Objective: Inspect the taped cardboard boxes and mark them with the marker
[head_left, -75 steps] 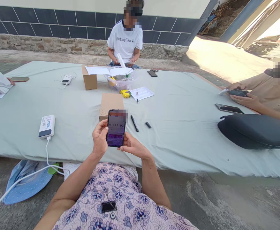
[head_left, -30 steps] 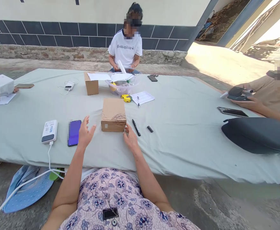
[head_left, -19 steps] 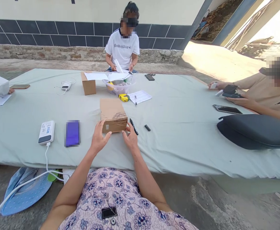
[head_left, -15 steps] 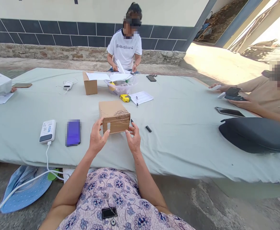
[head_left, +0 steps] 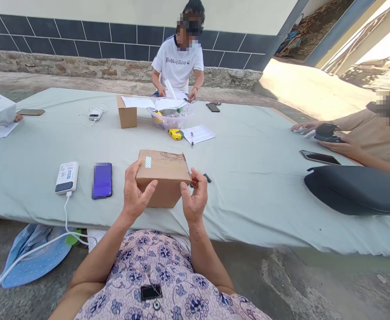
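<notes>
A brown cardboard box is held between my two hands above the near part of the cloth-covered table. My left hand grips its left side, thumb against the near face. On the right side, my right hand clasps the near corner, thumb in front and fingers behind. The upper face carries a small patterned sticker and dark scribbled lines. Just beyond my right fingers lies a black pen cap, with another dark item partly hidden beside the box.
Left of the box are a phone and a white power bank with a cable. Farther back stand a plastic basket, a yellow tape measure and another carton. A black case lies right. Other people sit around the table.
The box has been turned and brought nearer to me, so the sticker moved from the near face to the upper one. Both hands turned with it, and the right hand shifted slightly right.
</notes>
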`<state>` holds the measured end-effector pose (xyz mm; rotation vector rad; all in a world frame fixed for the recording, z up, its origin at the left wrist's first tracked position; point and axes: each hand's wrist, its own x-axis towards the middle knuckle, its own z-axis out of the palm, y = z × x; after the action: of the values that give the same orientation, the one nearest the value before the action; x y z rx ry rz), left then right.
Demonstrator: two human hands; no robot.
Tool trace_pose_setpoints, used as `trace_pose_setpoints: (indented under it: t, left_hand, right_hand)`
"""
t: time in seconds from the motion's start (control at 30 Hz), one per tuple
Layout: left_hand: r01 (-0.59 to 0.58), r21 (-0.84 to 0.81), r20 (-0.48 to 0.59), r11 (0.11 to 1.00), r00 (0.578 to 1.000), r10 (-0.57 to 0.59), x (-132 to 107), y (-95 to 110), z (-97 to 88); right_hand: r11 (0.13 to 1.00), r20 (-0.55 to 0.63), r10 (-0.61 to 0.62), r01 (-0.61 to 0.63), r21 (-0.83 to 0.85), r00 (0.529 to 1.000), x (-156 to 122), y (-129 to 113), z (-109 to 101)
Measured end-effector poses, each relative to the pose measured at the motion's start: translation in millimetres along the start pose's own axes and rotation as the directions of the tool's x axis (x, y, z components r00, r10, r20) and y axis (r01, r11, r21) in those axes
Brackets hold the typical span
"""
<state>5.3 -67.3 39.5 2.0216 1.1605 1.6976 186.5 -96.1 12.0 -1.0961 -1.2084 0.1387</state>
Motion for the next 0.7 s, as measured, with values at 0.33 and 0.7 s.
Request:
trace_pose_setpoints:
  t: [0.33, 0.7]
  left_hand:
    - [0.011, 0.004, 0.007, 1.0, 1.0, -0.011, 2.2, -6.0, 10.6]
    - [0.072, -0.033, -0.093, 0.997, 0.993, -0.074, 11.2, -9.9, 26.0]
  right_hand:
    - [0.989, 0.029, 0.1, -0.096, -0.115, 0.995, 11.5, -13.4, 10.3]
    - [0.966, -0.074, 0.211, -0.22, -0.137, 0.975, 20.0, -6.0, 33.8]
